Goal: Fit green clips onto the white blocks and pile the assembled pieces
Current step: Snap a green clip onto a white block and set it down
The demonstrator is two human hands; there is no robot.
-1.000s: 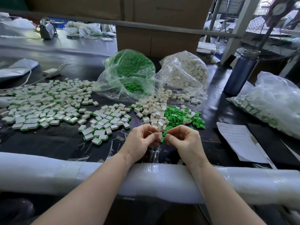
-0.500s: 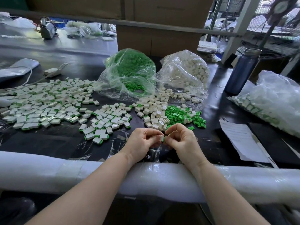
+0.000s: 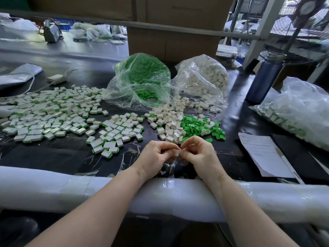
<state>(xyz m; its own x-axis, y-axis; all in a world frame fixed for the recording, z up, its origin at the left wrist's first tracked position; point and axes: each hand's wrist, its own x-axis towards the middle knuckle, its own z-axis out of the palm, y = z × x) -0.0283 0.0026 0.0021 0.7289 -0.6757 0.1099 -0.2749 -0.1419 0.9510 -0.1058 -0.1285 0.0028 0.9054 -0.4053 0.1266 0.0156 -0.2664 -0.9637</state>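
In the head view we are looking down at a dark counter (image 3: pixel 58 155) where both our hands are meeting low in the centre of the frame, just above a white padded roll (image 3: pixel 53 186) lying along the near edge. Our left hand (image 3: pixel 156 157) is curling its fingers and pinching a small white block (image 3: pixel 177 152) from the left, while our right hand (image 3: pixel 201 157) is pinching the same piece from the right, thumb and forefinger closing on it; whether a green clip is already sitting on it we cannot tell. Just beyond our fingertips a loose pile of white blocks (image 3: pixel 169 122) is lying beside a heap of green clips (image 3: pixel 197 126), the two touching at centre frame. Left of those, the assembled pieces (image 3: pixel 46 114) are spreading across the counter toward the left edge, with a smaller cluster nearest our left hand. Behind the piles, at upper centre, a clear bag of green clips (image 3: pixel 142 81) is slumping open next to a clear bag of white blocks (image 3: pixel 204 81). At the right edge another plastic bag (image 3: pixel 299 111) is resting near a dark blue bottle (image 3: pixel 265 77), and a sheet of paper (image 3: pixel 261 154) is lying at lower right.
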